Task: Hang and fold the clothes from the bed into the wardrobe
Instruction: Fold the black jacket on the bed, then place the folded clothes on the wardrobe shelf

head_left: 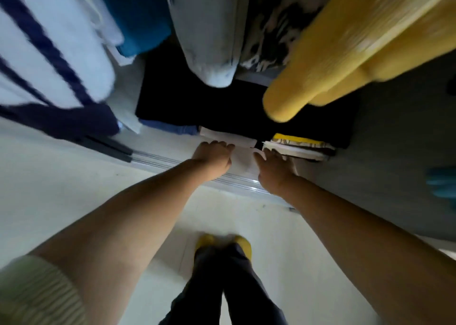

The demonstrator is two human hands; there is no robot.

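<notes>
**Desk:** Head view, wardrobe floor. What step was in hand?

**Photographer:** The folding half of the job, by my reading. A person bent over the wardrobe's sliding-door track (158, 158) and set a folded white garment (243, 158) down just past it, on the wardrobe floor. The left hand (214, 158) lay on the garment's left edge with the fingers curled over it; how firm the hold was I could not tell. The right hand (272, 174) lay at the garment's right edge, fingers nearly straight, pressing rather than gripping.

**Desk:** And the garment itself?

**Photographer:** Small, flat, pale, folded square and lying between the two hands. Beyond the track, to its right and touching or nearly so, sat a stack of folded clothes (299, 147) with a yellow layer on top. Farther in lay a dark folded pile (202, 102) over a blue one (170, 128).

**Desk:** Anything overhead?

**Photographer:** Hanging clothes above the track: a yellow knit (350, 53), a pale grey garment (209, 40), a teal one (138, 16), and a white top with navy stripes (49, 53), all blurred.

**Desk:** Next move?

**Photographer:** A judgement only: push the white piece in square beside the stack, then let go without rumpling the fold. The yellow-toed slippers (222, 244) stood on the room's tiled floor, short of the track.
</notes>
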